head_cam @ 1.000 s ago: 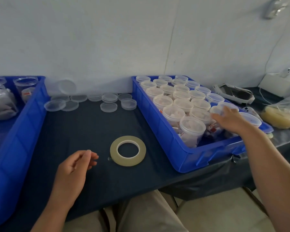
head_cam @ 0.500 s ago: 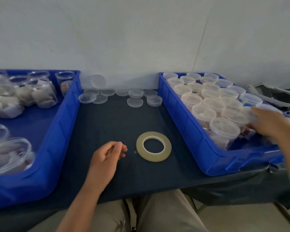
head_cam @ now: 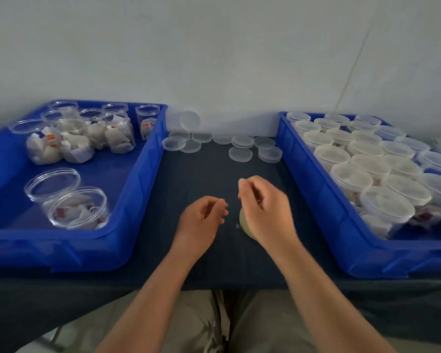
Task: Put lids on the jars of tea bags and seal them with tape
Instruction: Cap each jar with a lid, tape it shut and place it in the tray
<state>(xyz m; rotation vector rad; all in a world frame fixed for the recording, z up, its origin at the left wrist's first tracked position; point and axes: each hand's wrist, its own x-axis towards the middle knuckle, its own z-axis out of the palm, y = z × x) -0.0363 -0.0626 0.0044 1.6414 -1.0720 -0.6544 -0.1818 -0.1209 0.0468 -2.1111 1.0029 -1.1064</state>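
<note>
Surface (head_cam: 201, 174): dark cloth, with a narrow working gap between two blue bins. A wide elbow swing could nudge either bin.
Left bin (head_cam: 61, 245): holds the open jars of tea bags (head_cam: 117, 133), none with a lid. With the tops exposed, a careless reach across could tip a jar and spill its bags.
Right bin (head_cam: 341, 225): packed with lidded jars (head_cam: 367, 161), all touching. I cannot tell which are taped, so one could be skipped or done twice.
Right hand (head_cam: 265, 210): over the tape roll, hiding most of it. The fingers are bent, close together and blurred, and I cannot tell whether they touch or pinch the roll.
Left hand (head_cam: 201, 220): just beside the right hand, fingers loosely curled and holding nothing. If tape is pulled before a jar is in hand, the strip may fold onto itself.
Loose lids (head_cam: 240, 154): at the far edge of the surface by the wall, some stacked and one leaning upright. Stacked lids may lift together, and the leaning one could roll.
Tape roll (head_cam: 243, 220): flat on the surface, with only its pale edge showing. The free end looks hard to find, and a blind grab could push the roll toward the front edge.
</note>
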